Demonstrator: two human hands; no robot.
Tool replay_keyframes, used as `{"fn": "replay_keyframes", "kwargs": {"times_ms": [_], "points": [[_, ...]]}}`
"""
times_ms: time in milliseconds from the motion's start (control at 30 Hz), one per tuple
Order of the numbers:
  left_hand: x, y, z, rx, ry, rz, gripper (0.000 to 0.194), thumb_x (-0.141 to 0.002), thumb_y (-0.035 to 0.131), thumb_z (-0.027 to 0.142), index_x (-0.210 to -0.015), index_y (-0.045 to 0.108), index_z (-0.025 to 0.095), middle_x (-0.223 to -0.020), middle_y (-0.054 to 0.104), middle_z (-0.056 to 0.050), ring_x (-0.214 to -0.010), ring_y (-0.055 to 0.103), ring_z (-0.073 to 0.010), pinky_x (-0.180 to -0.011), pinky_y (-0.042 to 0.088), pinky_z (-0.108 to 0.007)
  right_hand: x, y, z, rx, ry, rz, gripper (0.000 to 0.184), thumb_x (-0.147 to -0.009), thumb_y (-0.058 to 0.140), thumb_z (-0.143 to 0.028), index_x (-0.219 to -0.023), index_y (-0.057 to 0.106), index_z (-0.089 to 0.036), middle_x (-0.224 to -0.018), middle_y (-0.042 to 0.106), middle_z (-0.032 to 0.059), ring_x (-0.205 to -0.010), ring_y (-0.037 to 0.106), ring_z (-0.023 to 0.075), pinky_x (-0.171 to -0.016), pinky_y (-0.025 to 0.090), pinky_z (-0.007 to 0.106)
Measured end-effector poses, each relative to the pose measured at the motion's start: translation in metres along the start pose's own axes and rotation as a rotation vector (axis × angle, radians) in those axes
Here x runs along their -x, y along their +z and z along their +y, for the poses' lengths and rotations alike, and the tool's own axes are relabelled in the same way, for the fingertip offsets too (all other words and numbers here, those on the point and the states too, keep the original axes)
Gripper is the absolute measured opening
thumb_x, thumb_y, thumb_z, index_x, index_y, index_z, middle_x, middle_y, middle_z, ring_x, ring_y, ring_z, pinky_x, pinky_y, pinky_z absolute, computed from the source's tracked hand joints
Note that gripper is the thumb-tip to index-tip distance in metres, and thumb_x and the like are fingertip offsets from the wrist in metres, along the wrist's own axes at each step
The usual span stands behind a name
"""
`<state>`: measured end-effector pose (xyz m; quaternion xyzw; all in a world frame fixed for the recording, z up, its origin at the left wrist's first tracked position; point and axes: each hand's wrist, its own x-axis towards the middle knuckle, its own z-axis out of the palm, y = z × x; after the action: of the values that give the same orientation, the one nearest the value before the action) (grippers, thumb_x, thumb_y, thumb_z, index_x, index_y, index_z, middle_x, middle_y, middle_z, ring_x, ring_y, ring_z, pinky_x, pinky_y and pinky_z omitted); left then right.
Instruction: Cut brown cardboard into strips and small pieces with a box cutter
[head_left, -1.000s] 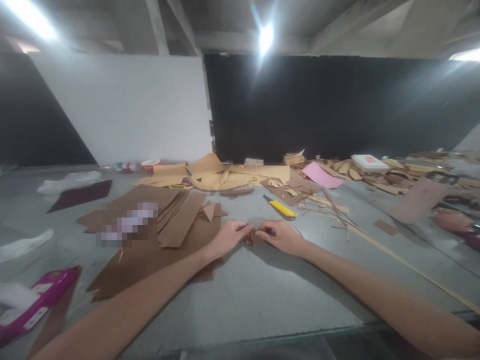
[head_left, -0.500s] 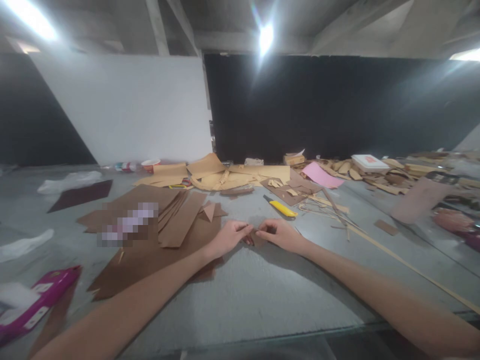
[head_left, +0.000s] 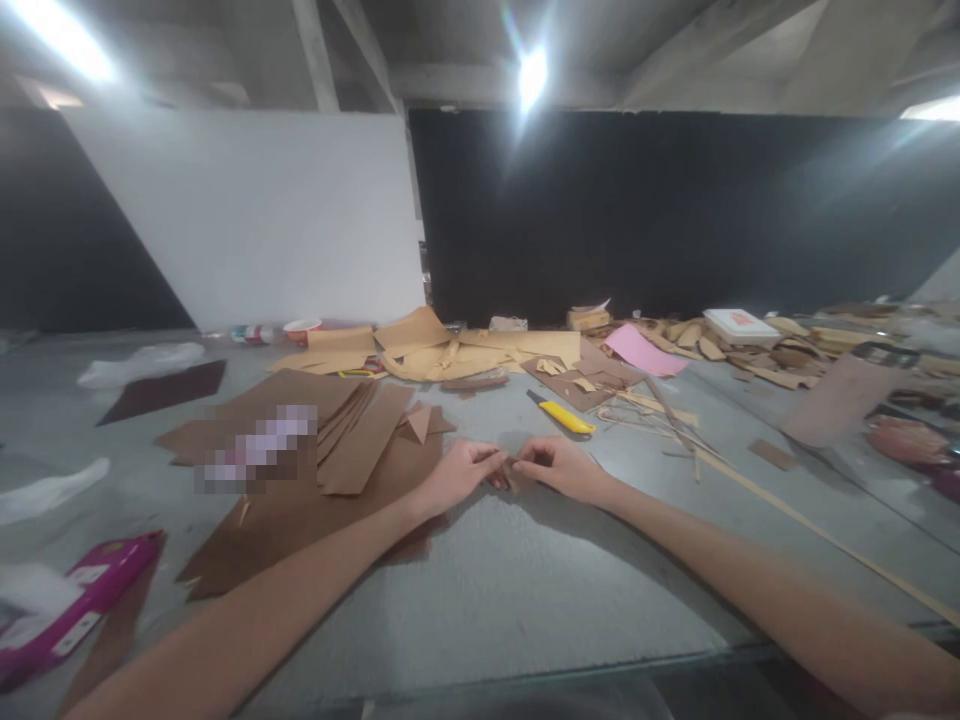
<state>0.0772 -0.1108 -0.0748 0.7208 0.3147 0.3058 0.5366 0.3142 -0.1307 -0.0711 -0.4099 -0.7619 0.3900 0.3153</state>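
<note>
My left hand (head_left: 466, 472) and my right hand (head_left: 562, 468) meet over the middle of the table, each with thumb and fingers pinched. Between them is a small brown piece (head_left: 513, 476), which looks like a leather or card scrap; the fingers hide most of it. Just beyond my right hand lies a yellow utility knife (head_left: 566, 416), its blade end pointing away to the left. Flat brown sheets (head_left: 315, 535) are spread beside my left forearm, with several cut brown strips (head_left: 367, 450) on top.
Tan offcuts (head_left: 427, 345) line the back of the table (head_left: 525, 610). A pink sheet (head_left: 645, 350) and a white box (head_left: 741, 326) lie at the back right. A long thin strip (head_left: 817, 525) runs along the right. A magenta object (head_left: 97, 605) is at the left.
Both hands stay pinched in nearly the same place. The small brown piece between them looks slightly turned; nothing else has visibly moved.
</note>
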Motion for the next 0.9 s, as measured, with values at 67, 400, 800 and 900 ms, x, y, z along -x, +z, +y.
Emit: {"fn": "replay_keyframes", "kwargs": {"times_ms": [67, 400, 800, 900], "points": [[0.0, 0.0, 0.0, -0.006, 0.0, 0.005, 0.059, -0.094, 0.066, 0.071, -0.084, 0.074, 0.013, -0.077, 0.077, -0.01, -0.07, 0.072, -0.0178, -0.071, 0.055, -0.027, 0.0, 0.0, 0.001, -0.012, 0.003, -0.004, 0.033, -0.095, 0.068, -0.052, -0.087, 0.072, -0.019, -0.076, 0.069, 0.0011, -0.069, 0.058, 0.0155, -0.064, 0.042, 0.027], [0.004, 0.002, 0.01, -0.004, 0.041, 0.0, 0.057, -0.098, 0.062, 0.067, -0.08, 0.073, 0.014, -0.075, 0.076, -0.009, -0.071, 0.071, -0.0178, -0.074, 0.056, -0.028, 0.0, 0.001, -0.002, -0.08, 0.012, -0.009, 0.04, -0.094, 0.068, -0.059, -0.086, 0.072, -0.02, -0.077, 0.071, 0.0027, -0.071, 0.061, 0.0167, -0.068, 0.046, 0.029], [0.003, 0.003, 0.008, -0.02, 0.003, 0.015, 0.055, -0.095, 0.066, 0.067, -0.08, 0.071, 0.015, -0.074, 0.076, -0.008, -0.068, 0.07, -0.0171, -0.07, 0.054, -0.027, 0.001, 0.003, -0.004, -0.119, 0.028, -0.011, 0.043, -0.09, 0.072, -0.062, -0.081, 0.071, -0.019, -0.073, 0.07, 0.0028, -0.067, 0.059, 0.0161, -0.066, 0.046, 0.029], [0.002, 0.003, 0.005, -0.033, -0.002, 0.025, 0.057, -0.092, 0.068, 0.07, -0.079, 0.071, 0.014, -0.073, 0.076, -0.009, -0.066, 0.069, -0.0165, -0.068, 0.052, -0.026, 0.002, 0.005, -0.005, -0.121, 0.018, -0.008, 0.04, -0.09, 0.073, -0.059, -0.08, 0.07, -0.02, -0.074, 0.07, 0.002, -0.068, 0.06, 0.0159, -0.066, 0.047, 0.029]]}}
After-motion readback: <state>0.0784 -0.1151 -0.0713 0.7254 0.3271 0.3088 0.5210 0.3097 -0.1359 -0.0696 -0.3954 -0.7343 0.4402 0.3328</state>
